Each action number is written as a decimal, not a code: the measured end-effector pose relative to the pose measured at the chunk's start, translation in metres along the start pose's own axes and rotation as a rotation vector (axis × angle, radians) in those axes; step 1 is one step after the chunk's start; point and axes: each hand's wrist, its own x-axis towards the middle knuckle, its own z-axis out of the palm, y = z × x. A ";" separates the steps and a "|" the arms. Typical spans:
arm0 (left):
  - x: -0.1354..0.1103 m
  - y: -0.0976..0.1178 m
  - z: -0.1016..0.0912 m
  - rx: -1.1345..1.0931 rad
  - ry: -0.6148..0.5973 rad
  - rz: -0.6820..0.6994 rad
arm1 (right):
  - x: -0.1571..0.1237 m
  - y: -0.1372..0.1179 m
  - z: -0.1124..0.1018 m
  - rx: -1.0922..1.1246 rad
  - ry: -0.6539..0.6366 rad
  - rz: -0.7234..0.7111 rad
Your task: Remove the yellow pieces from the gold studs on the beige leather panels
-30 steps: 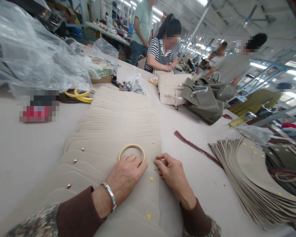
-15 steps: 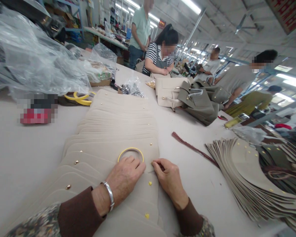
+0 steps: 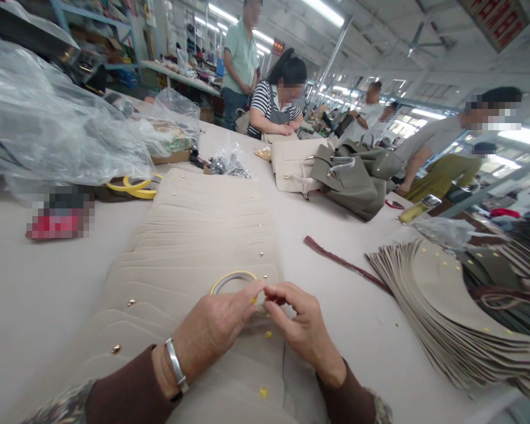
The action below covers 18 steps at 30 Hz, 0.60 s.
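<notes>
My left hand [image 3: 216, 330] grips a yellow tape roll [image 3: 233, 281] and tilts it up off the overlapping beige leather panels [image 3: 194, 247]. A silver bangle sits on that wrist. My right hand [image 3: 295, 321] is pinched at the roll's right edge, fingertips meeting my left fingers; what it pinches is too small to make out. Small yellow scraps [image 3: 268, 334] lie on the panel below my hands. The panels carry small gold studs [image 3: 261, 254].
A fanned stack of taupe pieces [image 3: 441, 294] lies at right, with a dark red strip [image 3: 340, 262] beside it. Grey and cream handbags [image 3: 335, 174], clear plastic bags [image 3: 62, 129] and more yellow rolls [image 3: 135, 187] sit farther back. Several people work at the far end.
The left hand has lifted and tilted the tape roll off the panel. The right hand rose from the panel's edge to pinch at the roll. The camera has tipped slightly.
</notes>
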 end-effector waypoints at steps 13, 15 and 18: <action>0.001 0.001 -0.002 -0.029 -0.175 -0.109 | 0.001 0.001 0.017 -0.278 0.061 -0.188; 0.004 0.001 -0.002 -0.011 -0.164 -0.128 | 0.002 -0.001 0.019 -0.248 0.084 -0.104; 0.008 0.004 -0.001 -0.014 -0.089 -0.123 | 0.007 0.000 0.023 -0.005 0.084 0.242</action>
